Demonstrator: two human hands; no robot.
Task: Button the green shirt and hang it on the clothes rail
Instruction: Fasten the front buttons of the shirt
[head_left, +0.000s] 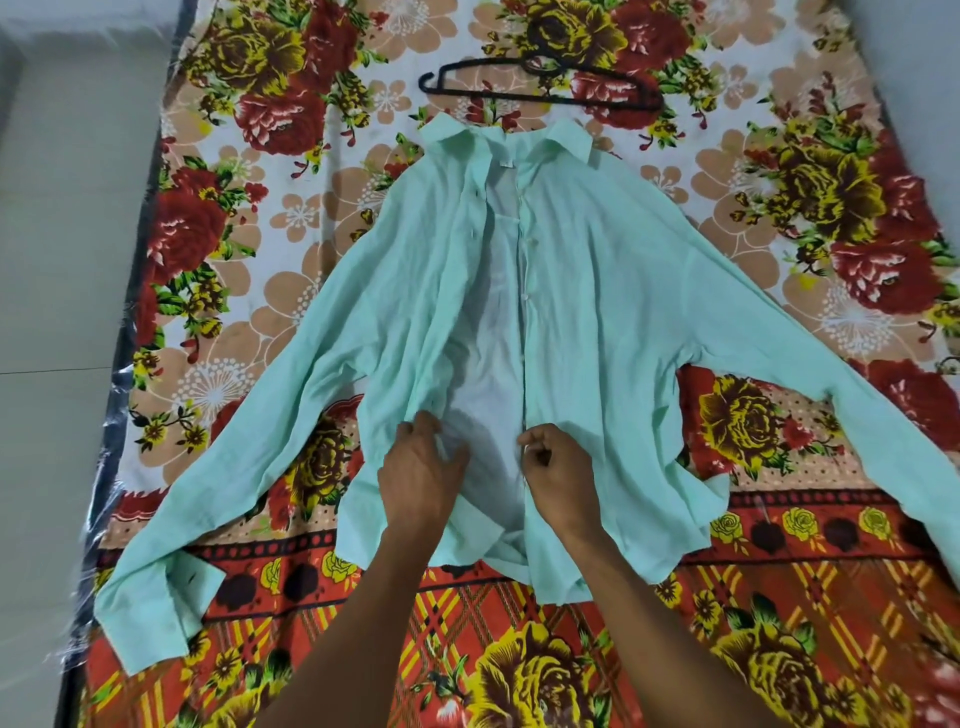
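Both hands (488, 478) pinching green shirt (597, 322) plackets

- I can read no text, brand, number or sign anywhere in front of me.
- The only label I see is the small white tag (505, 164) sewn inside the neck of my green shirt (613, 291), just under the collar; whatever is printed on it is too small and blurred for me to read.
- The buttons along the shirt's front edge look plain from here, with no marking I can make out.
- The bedsheet (291, 218) under the shirt carries only printed flowers and a checked border, no letters.
- The black hanger (540, 78) lying beyond the collar shows no writing.
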